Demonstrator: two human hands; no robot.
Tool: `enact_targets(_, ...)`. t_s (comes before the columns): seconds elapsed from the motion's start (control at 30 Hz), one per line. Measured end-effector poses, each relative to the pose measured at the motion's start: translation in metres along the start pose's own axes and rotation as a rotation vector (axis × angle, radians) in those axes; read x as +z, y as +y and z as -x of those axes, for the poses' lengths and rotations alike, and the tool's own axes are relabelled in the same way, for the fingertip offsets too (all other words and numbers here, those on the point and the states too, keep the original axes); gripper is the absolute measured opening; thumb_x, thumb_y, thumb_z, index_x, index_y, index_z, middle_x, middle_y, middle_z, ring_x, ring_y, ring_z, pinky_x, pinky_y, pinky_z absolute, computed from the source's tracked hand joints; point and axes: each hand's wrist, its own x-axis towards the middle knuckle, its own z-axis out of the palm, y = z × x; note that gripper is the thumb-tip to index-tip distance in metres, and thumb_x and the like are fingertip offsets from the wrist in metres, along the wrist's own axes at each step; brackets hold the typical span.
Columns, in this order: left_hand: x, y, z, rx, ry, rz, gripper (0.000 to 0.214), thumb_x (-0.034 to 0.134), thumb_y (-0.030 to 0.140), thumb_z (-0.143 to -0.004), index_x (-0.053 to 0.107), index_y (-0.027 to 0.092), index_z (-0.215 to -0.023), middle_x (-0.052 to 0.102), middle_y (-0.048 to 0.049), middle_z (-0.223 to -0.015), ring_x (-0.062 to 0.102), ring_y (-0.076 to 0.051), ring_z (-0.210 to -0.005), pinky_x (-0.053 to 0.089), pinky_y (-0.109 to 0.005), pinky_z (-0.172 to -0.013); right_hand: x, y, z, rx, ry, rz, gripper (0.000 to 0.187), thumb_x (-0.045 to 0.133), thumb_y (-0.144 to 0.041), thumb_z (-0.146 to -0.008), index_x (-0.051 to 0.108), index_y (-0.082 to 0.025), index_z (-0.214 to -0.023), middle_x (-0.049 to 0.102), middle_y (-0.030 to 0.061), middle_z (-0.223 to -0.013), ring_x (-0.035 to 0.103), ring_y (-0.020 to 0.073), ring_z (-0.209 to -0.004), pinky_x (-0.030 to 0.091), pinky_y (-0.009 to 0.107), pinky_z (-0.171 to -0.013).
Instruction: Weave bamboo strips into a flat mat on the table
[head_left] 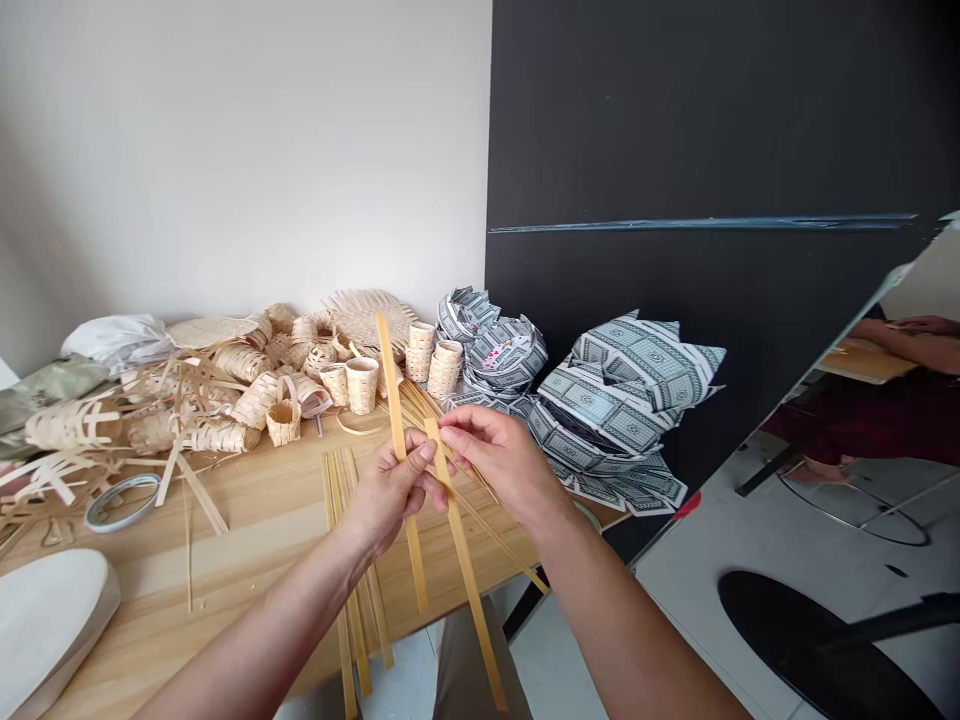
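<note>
My left hand [386,490] is closed around a flat tan wooden strip [391,385] that stands nearly upright, its lower end reaching over the table edge. A second flat strip [469,570] slants down toward my lap. The fingers of my right hand [501,455] pinch that strip near its top end, and my left fingertips appear to touch it too. Below my hands, several similar strips [358,630] lie on the table and stick out past its front edge. More thin strips [495,530] run diagonally behind my right hand.
Woven baskets and tubes [247,400] pile up at the back left of the wooden table [262,540]. Small woven cups [362,385] stand mid-table. Folded playing-card bowls [615,400] sit at right. A tape roll [124,500] and white board [52,620] lie left. Another person's arm [911,345] shows far right.
</note>
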Motion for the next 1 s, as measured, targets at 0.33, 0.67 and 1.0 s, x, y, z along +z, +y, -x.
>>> enact_targets(0.33, -0.0020, 0.0001, 0.0024, 0.000, -0.079, 0.023, 0.030, 0.062, 0.042, -0.073, 0.048, 0.015, -0.070, 0.061, -0.0002, -0.058, 0.053, -0.007, -0.038, 0.010, -0.015, -0.032, 0.0035, 0.0026, -0.0004, 0.092, -0.064, -0.195, 0.021, 0.064, -0.034, -0.068, 0.058, -0.015, -0.064, 0.047, -0.0051, -0.049, 0.043, 0.0072, -0.048, 0.034, 0.021, -0.048)
enact_targets(0.67, -0.0086, -0.0050, 0.0001, 0.013, -0.144, 0.042, 0.028, 0.062, 0.039, -0.074, 0.049, 0.015, -0.069, 0.062, -0.0014, -0.060, 0.053, -0.007, -0.036, 0.010, -0.015, -0.031, 0.0031, 0.0008, 0.0008, 0.177, -0.167, -0.391, 0.024, 0.068, -0.034, -0.064, 0.055, -0.015, -0.059, 0.046, -0.0061, -0.048, 0.039, 0.0049, -0.044, 0.032, 0.018, -0.045)
enact_targets(1.0, -0.0055, -0.0092, -0.0026, -0.022, -0.064, 0.008, 0.029, 0.064, 0.041, -0.071, 0.053, 0.014, -0.073, 0.060, -0.0007, -0.050, 0.040, -0.003, -0.029, 0.008, -0.015, -0.032, 0.0065, 0.0007, -0.0009, -0.062, 0.006, 0.419, 0.012, 0.048, -0.021, -0.075, 0.056, -0.017, -0.066, 0.051, -0.0039, -0.055, 0.046, 0.0097, -0.050, 0.035, 0.021, -0.051)
